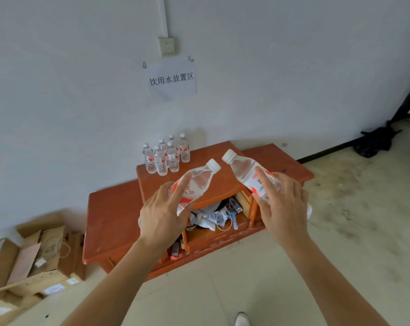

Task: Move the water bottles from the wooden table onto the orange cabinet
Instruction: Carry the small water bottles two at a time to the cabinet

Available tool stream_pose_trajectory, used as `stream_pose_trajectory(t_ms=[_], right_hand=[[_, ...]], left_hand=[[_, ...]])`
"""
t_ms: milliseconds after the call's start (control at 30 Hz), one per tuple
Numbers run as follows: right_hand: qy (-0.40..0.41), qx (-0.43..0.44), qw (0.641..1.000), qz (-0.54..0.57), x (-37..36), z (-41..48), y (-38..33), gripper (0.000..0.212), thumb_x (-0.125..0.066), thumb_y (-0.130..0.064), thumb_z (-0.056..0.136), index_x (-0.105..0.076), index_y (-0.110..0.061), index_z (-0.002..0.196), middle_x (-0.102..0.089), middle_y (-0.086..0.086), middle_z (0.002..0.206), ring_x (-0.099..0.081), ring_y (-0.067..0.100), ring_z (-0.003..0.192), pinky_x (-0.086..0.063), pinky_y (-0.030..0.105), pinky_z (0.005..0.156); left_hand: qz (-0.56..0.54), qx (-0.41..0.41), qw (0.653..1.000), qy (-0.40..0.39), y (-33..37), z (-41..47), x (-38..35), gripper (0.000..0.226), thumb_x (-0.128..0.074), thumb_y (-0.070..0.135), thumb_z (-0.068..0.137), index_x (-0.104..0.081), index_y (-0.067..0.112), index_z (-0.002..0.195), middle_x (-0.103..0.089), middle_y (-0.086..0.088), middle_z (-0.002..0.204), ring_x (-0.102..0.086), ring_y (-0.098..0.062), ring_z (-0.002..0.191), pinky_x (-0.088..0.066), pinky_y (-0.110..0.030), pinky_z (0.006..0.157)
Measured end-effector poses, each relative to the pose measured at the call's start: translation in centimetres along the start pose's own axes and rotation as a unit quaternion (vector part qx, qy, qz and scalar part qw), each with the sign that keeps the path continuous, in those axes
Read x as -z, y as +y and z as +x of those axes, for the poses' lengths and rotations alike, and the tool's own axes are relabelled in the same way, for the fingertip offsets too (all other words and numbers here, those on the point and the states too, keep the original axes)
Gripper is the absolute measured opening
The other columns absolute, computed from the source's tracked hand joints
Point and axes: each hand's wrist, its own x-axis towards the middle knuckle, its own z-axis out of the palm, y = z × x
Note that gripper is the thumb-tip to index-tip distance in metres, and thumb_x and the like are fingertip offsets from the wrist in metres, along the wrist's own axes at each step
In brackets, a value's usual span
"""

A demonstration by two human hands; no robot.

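Note:
My left hand grips a clear water bottle with a red-and-white label and white cap, tilted up to the right. A second such bottle, tilted up to the left, is gripped in my right hand. Both bottles hang in the air above the front of the orange cabinet. Several more water bottles stand upright in a cluster at the back left of the cabinet's raised middle top, close to the wall. The wooden table is out of view.
The cabinet's open middle compartment holds crumpled paper and cables. Open cardboard boxes lie on the floor at the left. A paper sign hangs on the wall. A dark bag and pole are at the right.

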Motion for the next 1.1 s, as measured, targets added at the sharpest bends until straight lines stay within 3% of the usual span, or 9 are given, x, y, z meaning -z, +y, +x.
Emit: stream_pose_trajectory(t_ms=[200,400,567,733,933,1100], right_hand=[[-0.067,-0.022,0.995,0.063,-11.4,9.1,3.4,0.074,-0.075,-0.032,0.089,-0.036,-0.033,0.152,-0.060,0.015,0.122,-0.059,0.036,0.113,-0.049,0.052,0.090],[-0.096,-0.001,0.989,0.111,-21.0,20.0,3.0,0.075,-0.072,-0.036,0.093,-0.028,-0.037,0.154,-0.061,0.012,0.124,-0.058,0.034,0.116,-0.048,0.051,0.094],[-0.131,0.032,0.978,0.161,-30.1,24.2,0.3,0.080,-0.075,-0.035,0.090,-0.027,-0.032,0.155,-0.060,0.011,0.125,-0.058,0.032,0.116,-0.050,0.051,0.094],[-0.197,-0.009,0.967,0.161,-39.8,25.0,-3.2,0.083,-0.074,-0.041,0.090,-0.028,-0.022,0.157,-0.059,0.010,0.134,-0.056,0.029,0.122,-0.050,0.048,0.099],[-0.272,-0.054,0.947,0.161,-49.3,24.9,-6.7,0.075,-0.071,-0.043,0.092,-0.036,-0.015,0.152,-0.056,0.009,0.132,-0.059,0.023,0.115,-0.057,0.034,0.084],[-0.354,-0.123,0.909,0.182,-56.0,23.7,-8.9,0.070,-0.079,-0.035,0.087,-0.043,-0.013,0.144,-0.053,0.008,0.134,-0.061,0.020,0.113,-0.047,0.023,0.082]], left_hand=[[0.033,0.066,0.995,-0.069,-3.8,9.1,-8.1,0.070,-0.053,0.058,0.089,-0.034,0.035,0.152,-0.066,-0.006,0.121,-0.069,-0.024,0.086,-0.051,-0.028,0.049],[0.036,0.164,0.985,-0.049,-9.5,16.8,-12.1,0.076,-0.071,0.048,0.086,-0.034,0.030,0.150,-0.067,-0.009,0.117,-0.068,-0.026,0.080,-0.043,-0.026,0.057],[0.019,0.238,0.969,-0.064,-16.5,18.6,-16.6,0.080,-0.076,0.046,0.083,-0.032,0.030,0.148,-0.067,-0.009,0.120,-0.070,-0.028,0.085,-0.052,-0.034,0.058],[-0.006,0.315,0.944,-0.094,-25.1,20.6,-22.6,0.082,-0.073,0.053,0.084,-0.031,0.031,0.151,-0.060,-0.002,0.138,-0.067,-0.029,0.111,-0.056,-0.045,0.082],[-0.028,0.321,0.936,-0.140,-33.4,21.8,-29.1,0.079,-0.074,0.052,0.084,-0.033,0.029,0.148,-0.063,0.000,0.135,-0.066,-0.028,0.110,-0.055,-0.043,0.083],[-0.075,0.396,0.896,-0.185,-37.7,21.2,-34.1,0.075,-0.076,0.042,0.085,-0.031,0.021,0.142,-0.062,-0.007,0.131,-0.063,-0.031,0.110,-0.051,-0.041,0.084]])
